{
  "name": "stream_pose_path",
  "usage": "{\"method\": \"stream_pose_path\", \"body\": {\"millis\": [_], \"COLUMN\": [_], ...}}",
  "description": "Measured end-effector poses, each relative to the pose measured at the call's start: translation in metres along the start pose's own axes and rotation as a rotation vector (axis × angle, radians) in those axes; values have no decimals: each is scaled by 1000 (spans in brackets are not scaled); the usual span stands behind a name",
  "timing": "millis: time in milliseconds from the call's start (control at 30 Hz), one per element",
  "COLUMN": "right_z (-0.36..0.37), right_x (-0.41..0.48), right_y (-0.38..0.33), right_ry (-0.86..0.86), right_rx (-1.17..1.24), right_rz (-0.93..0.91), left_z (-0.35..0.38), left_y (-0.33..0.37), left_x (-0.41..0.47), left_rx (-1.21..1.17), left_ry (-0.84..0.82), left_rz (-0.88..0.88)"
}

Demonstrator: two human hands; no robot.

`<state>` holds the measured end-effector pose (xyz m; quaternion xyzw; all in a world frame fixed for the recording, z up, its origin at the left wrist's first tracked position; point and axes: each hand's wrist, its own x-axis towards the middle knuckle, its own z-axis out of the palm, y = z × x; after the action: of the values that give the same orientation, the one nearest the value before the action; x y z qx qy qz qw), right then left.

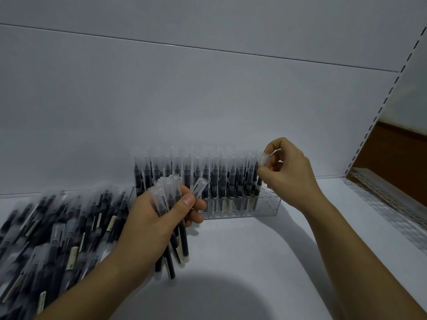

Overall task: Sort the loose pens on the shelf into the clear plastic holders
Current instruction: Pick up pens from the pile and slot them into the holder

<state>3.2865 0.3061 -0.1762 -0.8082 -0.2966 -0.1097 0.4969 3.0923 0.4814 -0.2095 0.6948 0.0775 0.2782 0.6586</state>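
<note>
Now: left grip (157, 218) curled round a bundle of pens (182, 245). Right grip (288, 172) pinches one pen (264, 159) by its cap, at the right end of the crowded clear holder (265, 206). Loose pile (57, 227) lies left on the shelf (254, 262); second holder (381, 199) far right.

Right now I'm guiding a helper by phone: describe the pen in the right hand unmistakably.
Find the clear holder by the back wall, lined with upright pens. At the row's right end, the right hand pinches one pen by its cap; no neighbour is touched.

Black pens (223, 181) upright in clear holder (268, 207)
</note>
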Motion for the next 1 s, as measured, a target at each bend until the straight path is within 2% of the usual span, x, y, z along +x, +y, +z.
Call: {"method": "stream_pose_path", "body": {"millis": [200, 333, 433, 600, 767, 900, 1000], "right_z": [0, 8, 20, 41, 52, 51, 48], "right_x": [-4, -12, -22, -40, -44, -44, -41], "right_y": [-5, -14, -26, -40, -37, -38, -38], "right_ry": [17, 211, 243, -63, -343, -412, -358], "right_rx": [-46, 38, 134, 383, 421, 453, 478], "right_rz": [-47, -231, -376, -358, -314, -302, -285], "left_z": [0, 0, 0, -2, -1, -1, -2], "left_y": [0, -1, -2, -3, -2, -3, -4], "left_x": [1, 1, 1, 1, 1, 1, 1], "left_rx": [-5, -29, -38, -39, -14, -16, 35], "left_ry": [5, 1, -3, -10, -33, -77, -47], "left_rz": [-7, -22, -24, -29, -14, -9, 46]}}
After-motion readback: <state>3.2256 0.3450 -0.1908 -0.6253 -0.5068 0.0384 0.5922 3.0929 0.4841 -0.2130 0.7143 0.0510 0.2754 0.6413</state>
